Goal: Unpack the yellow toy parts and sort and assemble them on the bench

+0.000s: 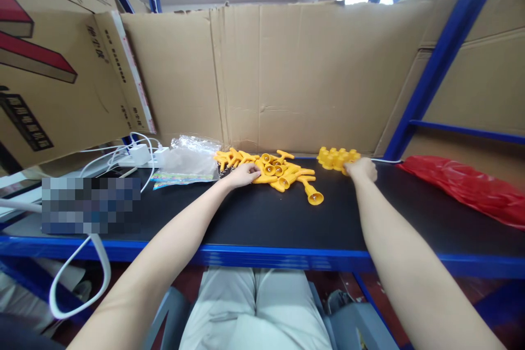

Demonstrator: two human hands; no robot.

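Observation:
A loose pile of yellow plastic pieces lies on the black tabletop; several have a flared, bell-like end with something shiny inside, others show a forked or T-shaped end. My left hand is at the pile's left side, its fingers bent and closed over a yellow piece there. One flared yellow piece lies at the front right of the pile. Further right, a yellow cluster of knobbed cylinders rests near the cardboard. My right hand closes at its right end, with most fingers hidden behind the hand.
A clear plastic bag with a colourful printed edge lies left of the pile. White chargers and cables stand beyond it, near a blurred-out patch. A red plastic bag is at the right. Cardboard walls the back; a blue rail edges the front.

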